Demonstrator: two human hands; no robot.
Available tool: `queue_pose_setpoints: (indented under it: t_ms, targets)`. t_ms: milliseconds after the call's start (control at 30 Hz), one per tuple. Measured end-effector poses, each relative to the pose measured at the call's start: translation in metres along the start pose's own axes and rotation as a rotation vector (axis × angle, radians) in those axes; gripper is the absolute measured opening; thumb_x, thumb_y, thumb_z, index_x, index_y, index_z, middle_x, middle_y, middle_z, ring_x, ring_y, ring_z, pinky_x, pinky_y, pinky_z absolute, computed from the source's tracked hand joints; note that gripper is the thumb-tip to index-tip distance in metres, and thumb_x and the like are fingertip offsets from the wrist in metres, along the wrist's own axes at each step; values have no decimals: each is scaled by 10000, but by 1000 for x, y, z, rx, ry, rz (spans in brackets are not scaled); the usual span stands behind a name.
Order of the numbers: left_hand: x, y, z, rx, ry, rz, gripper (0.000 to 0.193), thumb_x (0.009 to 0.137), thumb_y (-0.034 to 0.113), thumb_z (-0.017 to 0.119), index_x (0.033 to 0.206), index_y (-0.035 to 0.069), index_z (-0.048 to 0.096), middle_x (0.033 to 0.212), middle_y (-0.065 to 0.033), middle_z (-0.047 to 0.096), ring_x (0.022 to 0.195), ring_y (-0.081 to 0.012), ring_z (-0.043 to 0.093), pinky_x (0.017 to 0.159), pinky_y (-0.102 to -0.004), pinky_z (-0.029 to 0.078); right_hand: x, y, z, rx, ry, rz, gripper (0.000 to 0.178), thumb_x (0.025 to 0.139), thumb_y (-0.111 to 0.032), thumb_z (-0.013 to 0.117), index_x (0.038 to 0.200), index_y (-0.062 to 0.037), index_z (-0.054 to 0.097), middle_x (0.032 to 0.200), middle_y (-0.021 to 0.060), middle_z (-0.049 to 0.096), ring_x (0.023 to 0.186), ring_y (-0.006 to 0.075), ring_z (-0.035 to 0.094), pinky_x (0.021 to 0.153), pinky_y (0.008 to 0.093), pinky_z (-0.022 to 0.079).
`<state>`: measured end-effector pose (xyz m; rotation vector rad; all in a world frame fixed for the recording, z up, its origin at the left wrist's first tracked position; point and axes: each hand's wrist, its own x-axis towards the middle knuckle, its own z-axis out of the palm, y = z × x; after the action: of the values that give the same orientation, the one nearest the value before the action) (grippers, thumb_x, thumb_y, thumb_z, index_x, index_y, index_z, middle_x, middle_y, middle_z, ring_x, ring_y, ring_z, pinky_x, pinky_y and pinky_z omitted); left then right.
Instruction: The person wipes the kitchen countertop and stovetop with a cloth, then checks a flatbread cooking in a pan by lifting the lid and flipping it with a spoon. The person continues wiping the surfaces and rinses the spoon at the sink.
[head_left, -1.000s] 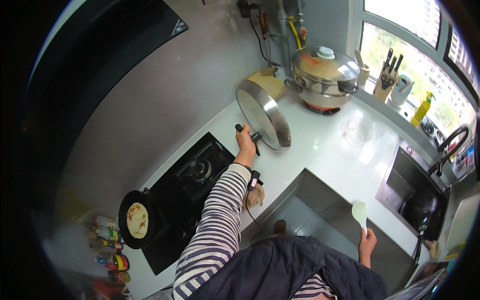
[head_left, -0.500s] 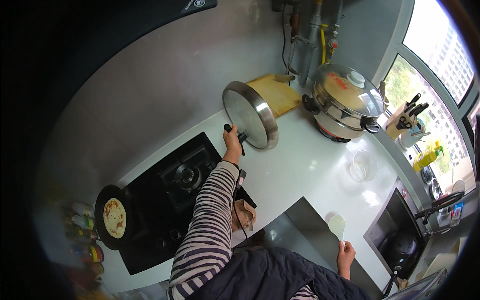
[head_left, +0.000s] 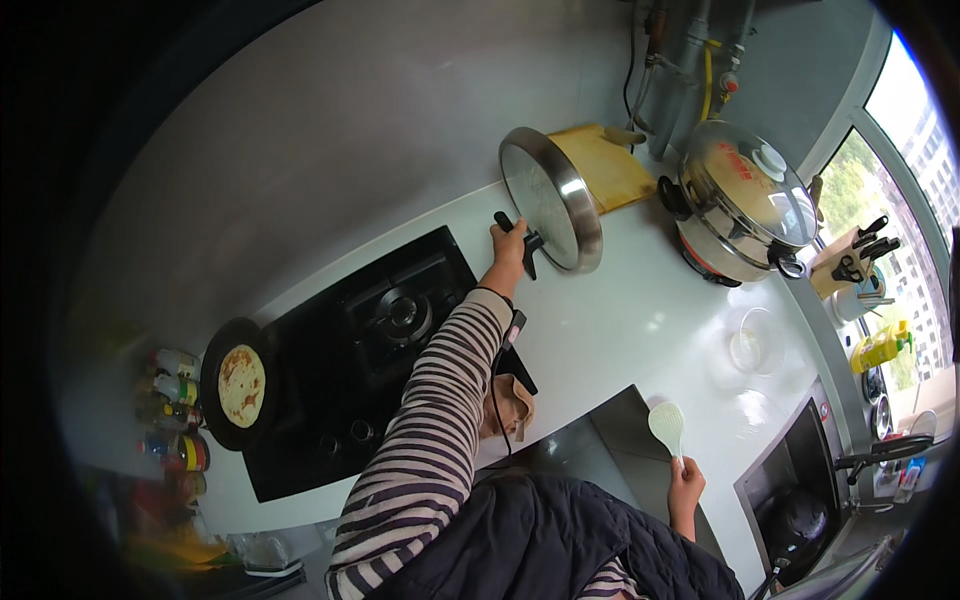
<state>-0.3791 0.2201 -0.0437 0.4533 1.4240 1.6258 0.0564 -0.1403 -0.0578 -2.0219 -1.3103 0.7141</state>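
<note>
1. Slippage risk first: left hand [head_left: 507,246] clenched on the black handle [head_left: 528,252] of a stainless frying pan [head_left: 552,198], held on edge with its inside facing back toward the grip and its rim touching or just above the white countertop [head_left: 620,330]; cannot tell which. Weight sits well beyond the grip, so any loosening could probably let it twist and drop flat with a bang
2. Knock risk next: just past the pan's far rim from the grip, a wooden cutting board [head_left: 600,165] leaning at the wall, and beyond that a lidded steel pot [head_left: 745,205] on a burner; a wide swing could likely clip either one
3. Unwatched heat: well back from the grip, on the far side of the black gas hob [head_left: 370,350], a flatbread [head_left: 242,385] lying in a dark skillet [head_left: 232,398]; might scorch while attention stays on the steel pan
4. Right hand [head_left: 686,487] closed around the stem of a pale green spatula [head_left: 667,425], blade up, well apart from the other grip and low beside the body; could snag the counter edge on a turn
5. Against a second ago: same clench on the handle, same on-edge tilt, pan carried along the counter to stand nearer the cutting board; spatula held as before; view turned, so the window and knife block [head_left: 850,262] now sit further toward the edge
</note>
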Motion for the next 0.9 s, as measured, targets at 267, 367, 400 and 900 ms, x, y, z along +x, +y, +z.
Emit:
queue_pose_setpoints:
  t_ms: [267, 367, 400, 900]
  targets:
    - [-33, 35, -7, 164, -7, 24, 331, 963, 203, 621, 1230, 163, 429, 1143, -51, 511, 1059, -220, 519, 917, -436, 471, 27, 21, -11, -31, -64, -105, 274, 913, -275, 679, 963, -6, 707, 538, 78, 506, 494, 126, 443, 485, 323, 357]
    - [-37, 34, -7, 480, 19, 188, 190, 959, 176, 621, 1105, 140, 503, 1036, -38, 563, 890, -188, 576, 725, -352, 526, 31, 30, -20, -9, -31, -154, 256, 910, -263, 680, 971, -16, 712, 531, 80, 499, 487, 130, 437, 485, 326, 357]
    - [-38, 29, -6, 505, 16, 219, 180, 955, 170, 626, 1088, 133, 511, 1030, -41, 569, 871, -187, 579, 721, -347, 526, 30, 34, -23, -12, -32, -160, 255, 910, -263, 680, 973, -18, 712, 529, 79, 496, 485, 130, 433, 483, 326, 354]
    - [-58, 4, 2, 720, 84, 341, 632, 774, 161, 755, 1315, 74, 439, 1106, -208, 643, 1053, -378, 636, 933, -421, 503, 11, 69, -45, 67, -99, -239, 241, 937, -221, 653, 960, 16, 687, 576, 75, 512, 534, 105, 414, 497, 312, 350]
